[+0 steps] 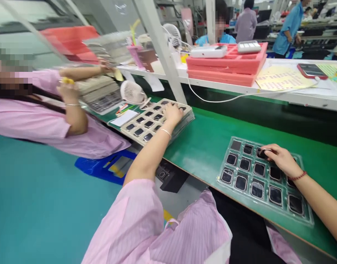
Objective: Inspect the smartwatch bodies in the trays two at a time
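My left hand (172, 114) reaches over a stack of beige trays (125, 128) that hold rows of dark, rounded-square watch-like pieces. Its fingers curl down at the tray's far right part; whatever is between them is hidden. To the right, my right hand (281, 157) is above a clear plastic tray (225, 182) lying on the green bench. Thumb and fingers pinch a dark watch-like piece (261, 153) in the back row. More such pieces with pale rims, like this one (241, 182), fill most pockets, and the hand and wrist cover some of them.
A white fan (132, 92) and a white pad (126, 118) lie beyond the beige stack. Red foam trays (220, 69) and a phone (312, 70) rest on the shelf, with a white cable (212, 101) drooping from it. A co-worker (47, 110) sits at left.
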Tool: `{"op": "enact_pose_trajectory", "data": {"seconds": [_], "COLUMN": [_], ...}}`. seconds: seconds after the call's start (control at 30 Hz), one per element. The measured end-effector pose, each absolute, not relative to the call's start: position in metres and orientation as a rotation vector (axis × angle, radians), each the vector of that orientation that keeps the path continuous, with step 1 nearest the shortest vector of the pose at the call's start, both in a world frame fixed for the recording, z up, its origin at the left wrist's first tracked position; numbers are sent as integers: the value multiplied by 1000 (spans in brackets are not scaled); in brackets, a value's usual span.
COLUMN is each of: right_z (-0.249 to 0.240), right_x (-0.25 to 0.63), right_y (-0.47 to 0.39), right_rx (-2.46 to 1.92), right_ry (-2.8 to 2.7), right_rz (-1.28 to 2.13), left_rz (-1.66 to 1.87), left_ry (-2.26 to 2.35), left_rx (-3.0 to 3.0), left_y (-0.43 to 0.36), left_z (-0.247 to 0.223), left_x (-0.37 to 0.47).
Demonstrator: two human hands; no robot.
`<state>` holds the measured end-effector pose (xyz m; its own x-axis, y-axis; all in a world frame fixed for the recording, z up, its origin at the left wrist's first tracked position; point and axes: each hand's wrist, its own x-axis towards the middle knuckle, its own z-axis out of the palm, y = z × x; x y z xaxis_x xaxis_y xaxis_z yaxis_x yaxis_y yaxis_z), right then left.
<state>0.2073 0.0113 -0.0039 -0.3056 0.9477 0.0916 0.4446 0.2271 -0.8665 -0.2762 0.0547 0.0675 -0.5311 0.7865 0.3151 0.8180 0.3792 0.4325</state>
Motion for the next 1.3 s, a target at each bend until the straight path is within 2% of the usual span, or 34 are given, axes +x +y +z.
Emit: {"op": "enact_pose_trajectory", "data": {"seconds": [0.1, 0.23, 0.33, 0.43, 0.63, 0.7, 0.77, 0.87, 0.93, 1.0, 1.1, 1.3], "right_z": [4, 10, 12, 14, 4, -1, -3, -3, -3, -5, -8, -9], "right_x": [177, 118, 97, 116, 190, 201, 205, 205, 204, 205, 208, 215], "right_y": [21, 31, 32, 32, 27, 22, 17, 10, 6, 4, 2, 5], "right_rx": [-1262, -1373, -1402, -1420, -1423, -1373, -1302, -1177, -1123, -1101, -1054, -942], "right_ry": [-1999, -2038, -2246, -2368, -2450, -2404, -2289, -1969, -1701, -1487, -1315, -1167], "right_rz": [811, 799, 545, 312, 111, 185, 354, 831, 1186, 1402, 1505, 1609], "left_rz": [-813, -850, -917, -866, -560, -630, -862, -1392, -1764, -2056, -2276, -2475], "left_ry": [-2365, -2080, -1912, -1793, -1754, -1767, -1736, -1803, -1985, -2183, -2345, -2284], "left_rx": [-1731, -2272, -2536, -2759, -2943, -2946, -2979, -3043, -3073, -3080, -3092, -3200], "left_y": [51, 40, 28, 21, 24, 23, 19, 9, 3, 0, 1, 7], "left_z": [50, 38, 30, 18, 2, 2, 1, 0, -1, -2, -4, -9], "left_x": [-243, -172, -119, -78, -28, -19, -13, -5, -1, 1, -3, -14]}}
